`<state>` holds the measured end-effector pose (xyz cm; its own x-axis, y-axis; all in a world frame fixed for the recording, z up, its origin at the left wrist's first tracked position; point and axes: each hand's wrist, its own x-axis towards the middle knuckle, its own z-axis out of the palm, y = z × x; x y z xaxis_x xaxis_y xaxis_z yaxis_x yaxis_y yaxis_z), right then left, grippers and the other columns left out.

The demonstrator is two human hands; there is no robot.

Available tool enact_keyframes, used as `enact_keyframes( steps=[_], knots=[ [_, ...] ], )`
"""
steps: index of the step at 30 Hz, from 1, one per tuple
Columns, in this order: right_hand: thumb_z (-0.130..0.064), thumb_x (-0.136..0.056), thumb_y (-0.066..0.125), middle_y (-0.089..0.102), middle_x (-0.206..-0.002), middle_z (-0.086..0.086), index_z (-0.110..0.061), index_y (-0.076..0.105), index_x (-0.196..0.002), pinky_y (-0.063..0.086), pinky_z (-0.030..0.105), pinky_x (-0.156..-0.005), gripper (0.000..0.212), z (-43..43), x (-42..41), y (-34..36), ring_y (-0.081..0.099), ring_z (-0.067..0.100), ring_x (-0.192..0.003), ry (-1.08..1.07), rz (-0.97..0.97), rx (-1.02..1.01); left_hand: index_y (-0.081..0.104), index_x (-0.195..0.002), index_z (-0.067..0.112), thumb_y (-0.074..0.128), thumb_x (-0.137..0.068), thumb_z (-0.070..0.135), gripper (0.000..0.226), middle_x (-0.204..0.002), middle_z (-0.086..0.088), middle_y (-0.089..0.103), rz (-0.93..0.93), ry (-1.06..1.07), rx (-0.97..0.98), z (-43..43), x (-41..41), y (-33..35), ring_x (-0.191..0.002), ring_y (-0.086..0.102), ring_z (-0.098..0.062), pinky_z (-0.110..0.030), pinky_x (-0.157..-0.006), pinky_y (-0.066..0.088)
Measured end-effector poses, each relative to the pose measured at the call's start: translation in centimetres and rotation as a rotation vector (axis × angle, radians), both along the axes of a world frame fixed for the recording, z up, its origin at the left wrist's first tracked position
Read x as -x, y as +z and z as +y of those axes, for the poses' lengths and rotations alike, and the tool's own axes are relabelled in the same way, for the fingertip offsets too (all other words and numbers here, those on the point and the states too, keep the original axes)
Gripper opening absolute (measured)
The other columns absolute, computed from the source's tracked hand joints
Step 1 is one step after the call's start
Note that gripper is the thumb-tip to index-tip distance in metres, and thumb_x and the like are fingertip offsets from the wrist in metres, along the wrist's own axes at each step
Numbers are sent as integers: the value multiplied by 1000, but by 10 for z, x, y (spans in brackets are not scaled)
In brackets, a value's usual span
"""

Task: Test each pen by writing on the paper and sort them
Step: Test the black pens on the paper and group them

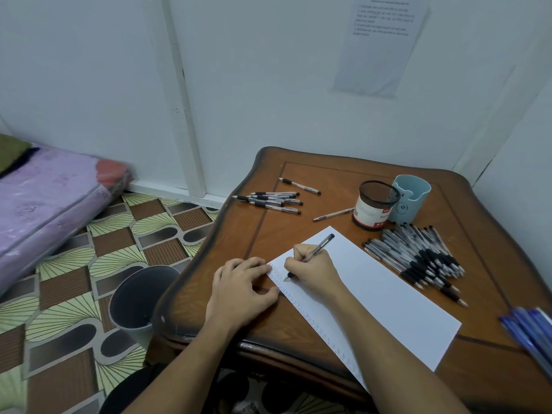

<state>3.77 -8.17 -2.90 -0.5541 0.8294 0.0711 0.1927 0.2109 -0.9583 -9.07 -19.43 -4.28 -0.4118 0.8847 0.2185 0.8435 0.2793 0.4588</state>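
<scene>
On the desk (466, 204) the paper (373, 282) is laid slantwise, long axis running far-left to near-right. A large pile of pens (418, 255) is heaped just off its right edge; a small row of pens (271, 200) lies beyond its far corner. The left hand (242, 288) is pressed flat on the paper's left corner. The pen (316, 249) is gripped by the right hand (313, 267), tip on the paper, barrel slanted far-right. The small row is judged to lie forward and left of that hand.

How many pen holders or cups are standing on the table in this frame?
2. A black mesh holder with a white label stands beyond the paper; a light blue cup stands just behind it to the right. Nothing seems to hide another.
</scene>
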Motion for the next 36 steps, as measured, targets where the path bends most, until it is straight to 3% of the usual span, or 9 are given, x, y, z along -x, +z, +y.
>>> enact_keyframes(
  steps=[3, 10, 16, 19, 24, 26, 28, 31, 36],
  knots=[
    [1, -78, 59, 27, -54, 0, -18, 30, -49, 29, 18, -47, 45, 1, 0, 0, 28, 9, -52, -9, -13, -4, 61, -120, 43, 35, -65, 71, 66, -124, 35, 47, -4, -5, 5, 0, 0, 0, -116, 29, 2, -19, -99, 10],
    [4, -78, 57, 22, -66, 14, -1, 27, -60, 33, 20, -49, 35, 2, 0, -1, 27, 17, -62, -7, 12, -3, 62, -118, 42, 42, -67, 68, 61, -125, 33, 49, -18, -2, -4, 1, 1, -2, -116, 31, 2, -21, -102, 12],
    [-2, -83, 59, 30, -58, 3, -13, 33, -56, 31, 24, -52, 39, 5, 0, -3, 32, 9, -56, -4, -12, -33, 61, -118, 44, 33, -63, 73, 68, -125, 34, 48, -10, -4, 7, 1, 2, -3, -117, 30, 2, -21, -103, 11],
    [-6, -90, 60, 40, -57, 3, -12, 40, -59, 41, 22, -55, 38, 11, 0, -3, 43, 9, -56, -92, 62, 69, 60, -120, 44, 32, -64, 73, 69, -128, 34, 47, -2, -9, 22, 0, 2, -3, -120, 30, 1, -25, -105, 13],
    [-31, -103, 49, 50, -55, 2, -7, 51, -68, 43, 29, -65, 42, 21, -6, 6, 47, 13, -57, -243, 229, 378, 59, -122, 45, 30, -65, 74, 70, -129, 34, 47, 5, -15, 39, 0, 3, -3, -121, 30, 0, -28, -107, 15],
    [-46, -103, 39, 44, -50, 3, -12, 53, -71, 37, 29, -57, 49, 21, -5, 10, 41, 13, -49, -233, 248, 443, 59, -122, 45, 30, -66, 74, 69, -129, 34, 47, -2, -14, 40, 0, 3, -3, -121, 30, 0, -29, -108, 16],
    [-54, -101, 30, 40, -47, 2, -19, 56, -91, 30, 27, -48, 45, 21, -4, 14, 36, 12, -43, -225, 230, 468, 59, -122, 45, 31, -66, 74, 68, -129, 34, 47, -7, -16, 41, 0, 3, -2, -121, 29, 0, -30, -108, 16],
    [-43, -107, 29, 38, -47, 3, -17, 52, -108, 25, 25, -42, 34, 21, -2, 16, 34, 13, -40, -211, 169, 428, 58, -123, 44, 35, -69, 72, 65, -129, 34, 46, -12, -19, 54, 0, 3, -2, -121, 29, 1, -30, -108, 15],
    [-33, -108, 29, 41, -45, 3, -13, 54, -102, 28, 26, -41, 32, 19, 0, 17, 34, 14, -41, -213, 73, 367, 60, -121, 44, 31, -64, 74, 70, -127, 33, 48, -13, -18, 35, 0, 2, -1, -119, 31, 1, -29, -107, 16]
  ],
)
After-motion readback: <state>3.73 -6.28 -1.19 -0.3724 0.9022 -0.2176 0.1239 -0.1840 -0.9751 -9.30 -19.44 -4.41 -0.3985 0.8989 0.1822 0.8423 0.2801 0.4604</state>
